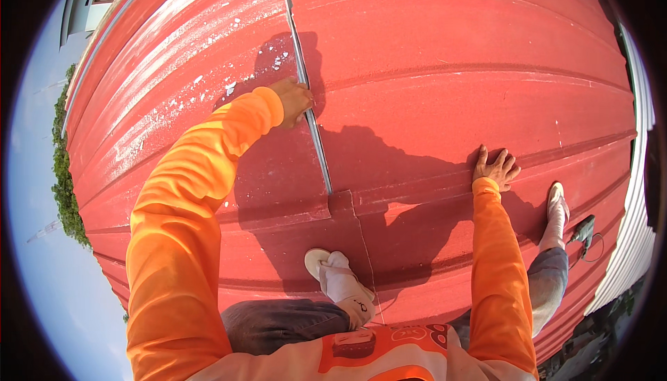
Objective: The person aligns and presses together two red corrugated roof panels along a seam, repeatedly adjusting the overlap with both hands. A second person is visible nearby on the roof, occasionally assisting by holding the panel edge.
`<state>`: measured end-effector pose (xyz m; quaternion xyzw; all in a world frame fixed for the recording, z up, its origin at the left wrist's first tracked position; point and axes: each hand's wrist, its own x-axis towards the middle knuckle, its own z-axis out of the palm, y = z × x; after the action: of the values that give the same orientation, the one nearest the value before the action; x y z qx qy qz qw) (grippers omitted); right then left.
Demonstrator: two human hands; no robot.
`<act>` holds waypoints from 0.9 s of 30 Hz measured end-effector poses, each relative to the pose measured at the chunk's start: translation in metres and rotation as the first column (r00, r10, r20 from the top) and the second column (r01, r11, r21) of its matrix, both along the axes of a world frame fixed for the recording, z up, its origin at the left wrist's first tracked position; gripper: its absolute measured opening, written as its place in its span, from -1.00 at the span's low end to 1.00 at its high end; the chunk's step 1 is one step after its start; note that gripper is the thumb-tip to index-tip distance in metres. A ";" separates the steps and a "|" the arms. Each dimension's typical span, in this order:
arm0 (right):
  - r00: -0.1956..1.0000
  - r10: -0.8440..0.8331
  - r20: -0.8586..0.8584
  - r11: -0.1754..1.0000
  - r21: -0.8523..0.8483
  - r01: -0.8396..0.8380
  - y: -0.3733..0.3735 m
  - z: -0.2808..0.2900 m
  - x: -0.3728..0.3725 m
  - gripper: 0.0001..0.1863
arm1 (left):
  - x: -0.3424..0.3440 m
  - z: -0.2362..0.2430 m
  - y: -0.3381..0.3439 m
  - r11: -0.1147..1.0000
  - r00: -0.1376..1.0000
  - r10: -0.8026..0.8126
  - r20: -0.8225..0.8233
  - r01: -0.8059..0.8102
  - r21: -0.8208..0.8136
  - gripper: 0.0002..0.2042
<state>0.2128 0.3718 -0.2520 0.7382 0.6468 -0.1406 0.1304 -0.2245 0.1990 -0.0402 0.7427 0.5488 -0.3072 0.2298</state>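
A red ribbed metal roofing sheet [264,204] overlaps the red roof [451,40] to its right along a raised, grey-edged seam. My left hand [295,103] is at that seam, its fingers curled closed over the sheet's edge; the fingertips are partly hidden. Farther right and nearer to me, my right hand [495,167] lies flat on the red metal beside a rib, fingers spread, holding nothing. White flakes [229,89] are scattered over the sheet left of the seam.
My feet, in light socks and flip-flops [316,263], stand on the roof, wide apart. A greyish-green power drill [585,229] with a cord lies beyond my right foot. Pale corrugated sheeting [629,256] borders the right edge. Trees [64,186] and sky lie past the left edge.
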 end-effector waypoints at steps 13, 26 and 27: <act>0.706 0.553 -0.443 0.828 0.385 -0.407 -0.023 0.046 -0.116 -0.31 | 0.010 -0.016 -0.020 0.967 0.967 0.245 -0.065 -0.239 0.086 -0.92; 0.302 0.892 -0.337 0.293 -0.080 -0.953 0.000 0.102 -0.254 0.02 | 0.015 -0.027 -0.043 0.893 0.927 0.375 0.008 -0.363 0.265 -0.79; 0.305 0.884 -0.355 0.300 -0.071 -0.951 -0.002 0.096 -0.256 0.02 | 0.024 -0.023 -0.045 0.834 0.891 0.453 0.044 -0.440 0.332 -0.78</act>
<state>-0.0435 0.3702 -0.1561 0.1801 0.9377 -0.2164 0.2035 -0.2007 0.1539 -0.0631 0.6164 0.7548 -0.1614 0.1561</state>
